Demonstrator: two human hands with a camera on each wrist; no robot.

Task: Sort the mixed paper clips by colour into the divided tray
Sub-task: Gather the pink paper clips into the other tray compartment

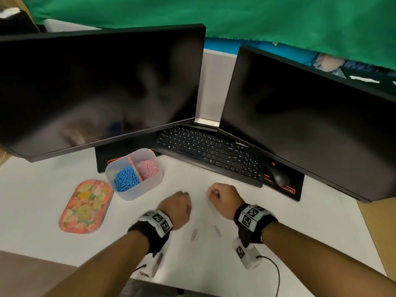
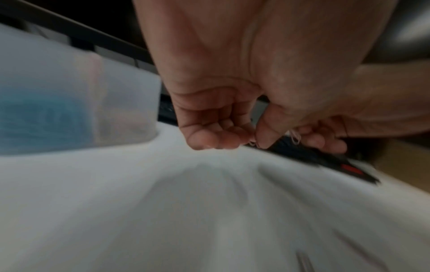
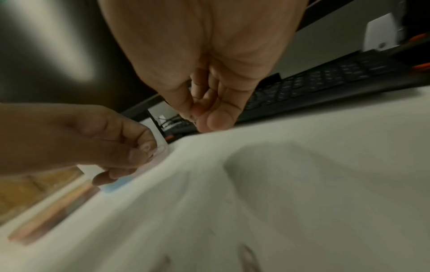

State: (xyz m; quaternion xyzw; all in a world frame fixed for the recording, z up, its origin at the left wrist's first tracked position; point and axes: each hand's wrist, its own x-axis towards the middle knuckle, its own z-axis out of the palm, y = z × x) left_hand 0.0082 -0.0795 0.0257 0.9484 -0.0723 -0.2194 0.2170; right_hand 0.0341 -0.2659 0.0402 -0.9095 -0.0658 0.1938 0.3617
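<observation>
From the head camera, your left hand [image 1: 179, 207] and right hand [image 1: 222, 199] hover curled over the white desk [image 1: 278, 221], two pale clips [image 1: 205, 232] lying between your wrists; the divided tray [image 1: 134, 174], beyond your left hand, holds blue clips [image 1: 125, 179] and pink clips [image 1: 147, 169]. Left wrist view: your left thumb and fingers pinch a pale clip [image 2: 252, 143]. Right wrist view: your right fingers are curled, contents unclear.

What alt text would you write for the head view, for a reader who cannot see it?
Two hands, left hand and right hand, hover curled over a white desk, near a divided tray of blue and pink paper clips. Two loose clips lie between the wrists.
</observation>
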